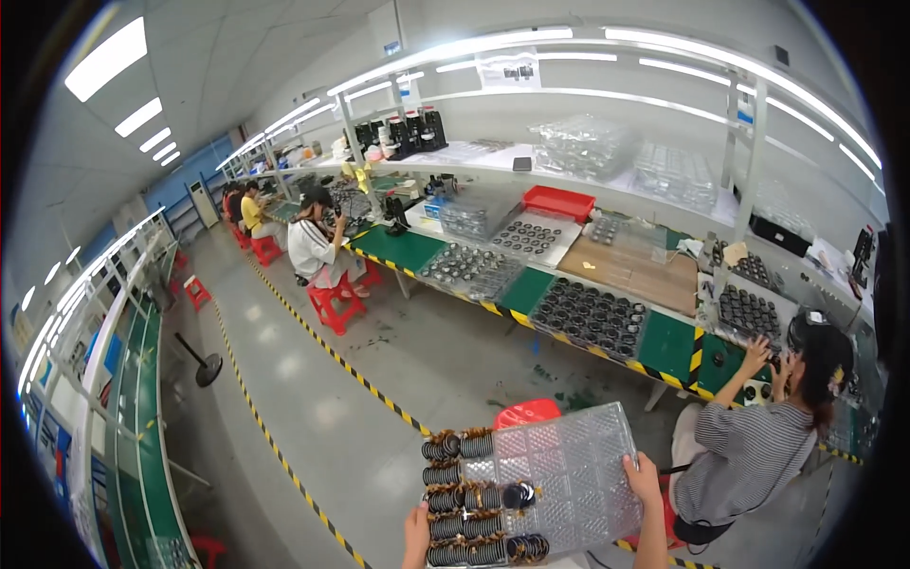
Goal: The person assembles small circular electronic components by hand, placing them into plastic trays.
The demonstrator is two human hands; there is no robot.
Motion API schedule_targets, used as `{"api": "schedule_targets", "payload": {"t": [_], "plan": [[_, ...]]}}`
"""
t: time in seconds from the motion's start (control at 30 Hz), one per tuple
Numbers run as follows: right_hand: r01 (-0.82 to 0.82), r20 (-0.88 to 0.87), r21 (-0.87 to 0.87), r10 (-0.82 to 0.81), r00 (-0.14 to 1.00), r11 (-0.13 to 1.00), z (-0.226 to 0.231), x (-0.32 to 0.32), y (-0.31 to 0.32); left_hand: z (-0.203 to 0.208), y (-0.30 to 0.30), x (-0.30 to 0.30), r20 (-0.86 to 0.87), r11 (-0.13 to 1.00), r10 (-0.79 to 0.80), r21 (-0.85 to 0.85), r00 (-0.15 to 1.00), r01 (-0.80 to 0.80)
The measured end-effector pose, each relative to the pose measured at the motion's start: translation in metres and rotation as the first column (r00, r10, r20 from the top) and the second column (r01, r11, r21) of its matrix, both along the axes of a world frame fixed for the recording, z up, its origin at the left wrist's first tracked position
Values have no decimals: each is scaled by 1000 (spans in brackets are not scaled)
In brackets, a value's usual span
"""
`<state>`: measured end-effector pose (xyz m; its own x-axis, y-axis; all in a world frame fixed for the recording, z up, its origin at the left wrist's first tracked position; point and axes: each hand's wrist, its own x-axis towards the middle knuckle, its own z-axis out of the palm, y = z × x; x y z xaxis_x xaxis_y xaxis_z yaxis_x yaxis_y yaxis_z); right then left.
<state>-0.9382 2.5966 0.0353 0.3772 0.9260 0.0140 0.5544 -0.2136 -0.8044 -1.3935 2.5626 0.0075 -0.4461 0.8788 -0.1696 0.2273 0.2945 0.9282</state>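
Observation:
Between my two hands is a clear plastic compartment tray, tilted up toward me. Rows of stacked round black parts with orange-brown tabs fill its left side. A single dark round part sits further in, and the textured cells on the right hold nothing. My left hand grips the tray's left edge, its fingertips partly hidden. The right edge is pinched by my right hand, thumb on top and fingers behind.
A long green-topped workbench carries trays of round black parts and a red bin. Close at right, a seated co-worker handles parts. A red stool stands beyond my tray. Further off, people sit along the bench. A black stand is on the floor.

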Motion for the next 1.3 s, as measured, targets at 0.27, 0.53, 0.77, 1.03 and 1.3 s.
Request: {"api": "schedule_targets", "payload": {"t": [0.27,0.53,0.77,1.03,1.3], "plan": [[-109,-20,4,109,994,994,21,-110,218,8,181,-110,72,995,59,77,996,-65],[1,-105,14,0,994,1000,2,-196,419,15,428,-193,21,988,-12,151,1000,9],[275,-154,43,-265,952,961,-7,-229,495,29,625,-220,-6,955,-298,9,955,298],[422,-54,65,-419,907,904,-76,-204,635,-3,843,-186,-35,890,-454,36,890,455],[457,-191,25,-445,875,889,-12,-234,777,0,1010,-186,39,867,-497,-31,867,498]]}}
